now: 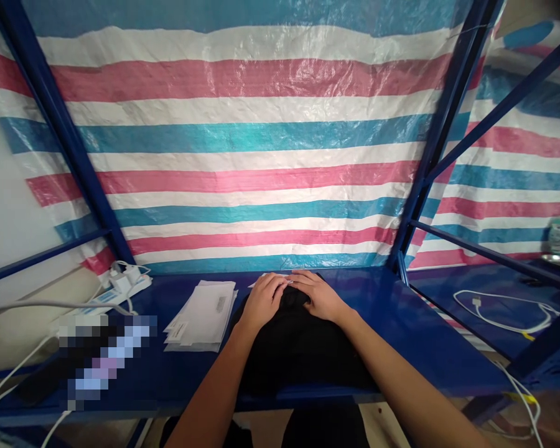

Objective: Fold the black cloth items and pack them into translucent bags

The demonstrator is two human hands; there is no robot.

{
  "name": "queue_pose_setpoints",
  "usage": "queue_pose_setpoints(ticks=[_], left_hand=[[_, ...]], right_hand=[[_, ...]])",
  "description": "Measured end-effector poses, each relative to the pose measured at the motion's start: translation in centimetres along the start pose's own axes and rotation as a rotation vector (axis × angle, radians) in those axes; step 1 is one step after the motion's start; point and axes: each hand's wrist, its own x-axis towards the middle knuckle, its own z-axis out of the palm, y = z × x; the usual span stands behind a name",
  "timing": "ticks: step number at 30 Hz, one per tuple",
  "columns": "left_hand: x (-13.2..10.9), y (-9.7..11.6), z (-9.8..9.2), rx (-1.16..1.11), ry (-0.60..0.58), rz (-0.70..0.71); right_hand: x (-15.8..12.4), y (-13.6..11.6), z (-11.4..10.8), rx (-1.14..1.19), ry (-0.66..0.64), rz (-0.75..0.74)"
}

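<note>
A folded black garment (303, 354) lies on the blue metal shelf in front of me, its near edge at the shelf's front. At its far end, my left hand (266, 303) has its fingers bent and close together over the cloth. My right hand (321, 297) lies across the same end from the other side, thumb on the black fabric and fingers reaching left. The fingertips of both hands nearly meet. A thin white piece (257, 282) pokes out by the left fingers; what it is I cannot make out. Fabric under the fingers is hidden.
A stack of white plastic packets (210, 314) with small labels lies to the left. Beyond it are a power strip (107, 300) with chargers, cables and a blurred-out object. Blue posts (420, 155) frame a striped tarp (261, 137). A white cable (499, 323) lies right.
</note>
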Motion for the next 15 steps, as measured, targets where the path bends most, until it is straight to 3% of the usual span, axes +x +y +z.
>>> queue_pose_setpoints(ticks=[8,15], left_hand=[[0.1,0.5,-0.3,0.012,0.046,0.040],[-0.1,0.7,-0.7,-0.013,0.252,-0.049]], right_hand=[[0.1,0.7,0.4,-0.015,0.039,0.029],[-0.7,3.5,0.0,-0.120,0.081,0.178]])
